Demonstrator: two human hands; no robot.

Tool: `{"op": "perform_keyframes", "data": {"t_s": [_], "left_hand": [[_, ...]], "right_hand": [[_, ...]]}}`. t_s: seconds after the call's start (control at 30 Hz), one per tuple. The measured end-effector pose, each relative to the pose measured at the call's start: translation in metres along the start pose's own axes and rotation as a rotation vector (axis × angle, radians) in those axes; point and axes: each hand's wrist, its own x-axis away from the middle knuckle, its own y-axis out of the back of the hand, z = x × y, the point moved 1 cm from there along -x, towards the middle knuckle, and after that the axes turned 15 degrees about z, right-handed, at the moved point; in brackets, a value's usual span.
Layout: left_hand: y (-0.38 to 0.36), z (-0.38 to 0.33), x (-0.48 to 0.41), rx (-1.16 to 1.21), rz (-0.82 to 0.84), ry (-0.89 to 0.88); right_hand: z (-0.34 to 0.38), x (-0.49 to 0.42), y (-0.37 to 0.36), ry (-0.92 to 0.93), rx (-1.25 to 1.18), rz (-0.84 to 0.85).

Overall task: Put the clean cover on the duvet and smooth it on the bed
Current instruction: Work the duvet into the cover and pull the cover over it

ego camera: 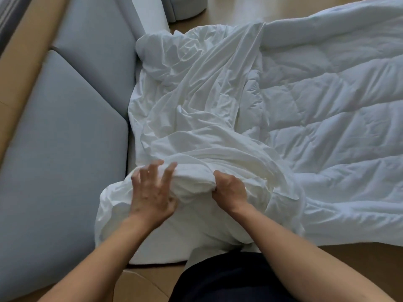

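Head view. My left hand (152, 192) lies slack on the bunched white cover (196, 105), fingers spread and fairly straight over the roll. My right hand (229, 190) is just beside it, fingers curled into the same roll, grasping the fabric. The cover runs away from my hands in creased folds. The quilted duvet (327, 127) lies flat to the right, partly under the cover. Grey padded panels (65, 127) lie left.

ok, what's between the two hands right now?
Head view: a bunched fold of the white cover fills the gap between left hand and right hand.
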Motion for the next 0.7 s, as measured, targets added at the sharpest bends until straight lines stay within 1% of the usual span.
{"op": "perform_keyframes", "data": {"t_s": [0.03, 0.07, 0.13, 0.2, 0.23, 0.3, 0.33, 0.37, 0.43, 0.47, 0.5, 0.57, 0.63, 0.7], "left_hand": [[-0.009, -0.023, -0.007, -0.036, 0.055, -0.086], [-0.020, -0.045, -0.015, -0.052, 0.100, -0.131], [-0.033, -0.075, -0.035, -0.051, 0.182, -0.130], [-0.030, -0.087, -0.049, 0.000, 0.250, -0.136], [-0.028, -0.090, -0.051, 0.032, 0.287, -0.149], [-0.022, -0.093, -0.047, 0.077, 0.316, -0.173], [-0.021, -0.092, -0.043, 0.105, 0.318, -0.191], [-0.020, -0.091, -0.041, 0.129, 0.321, -0.208], [-0.016, -0.087, -0.038, 0.156, 0.337, -0.216], [-0.015, -0.086, -0.037, 0.165, 0.356, -0.230], [-0.013, -0.085, -0.034, 0.171, 0.370, -0.250], [-0.013, -0.087, -0.026, 0.159, 0.393, -0.271], [-0.014, -0.087, -0.023, 0.149, 0.397, -0.250], [-0.011, -0.089, -0.023, 0.130, 0.369, -0.192]], "right_hand": [[0.003, 0.004, 0.000, 0.023, 0.003, -0.012], [0.007, 0.007, 0.000, 0.047, 0.002, -0.033], [0.008, 0.010, 0.000, 0.067, -0.043, -0.080], [0.003, 0.016, 0.001, 0.065, -0.126, -0.118], [-0.003, 0.020, 0.001, 0.098, -0.150, -0.176], [-0.023, 0.033, -0.006, 0.128, -0.098, -0.251], [-0.037, 0.039, -0.011, 0.072, -0.035, -0.222], [-0.055, 0.047, -0.016, -0.027, 0.021, -0.141], [-0.095, 0.060, -0.020, -0.279, 0.113, 0.041], [-0.113, 0.065, -0.021, -0.366, 0.136, 0.100], [-0.126, 0.068, -0.020, -0.417, 0.149, 0.125], [-0.137, 0.064, -0.015, -0.432, 0.158, 0.109], [-0.136, 0.054, -0.008, -0.365, 0.161, 0.072], [-0.135, 0.050, 0.003, -0.280, 0.110, 0.048]]}}
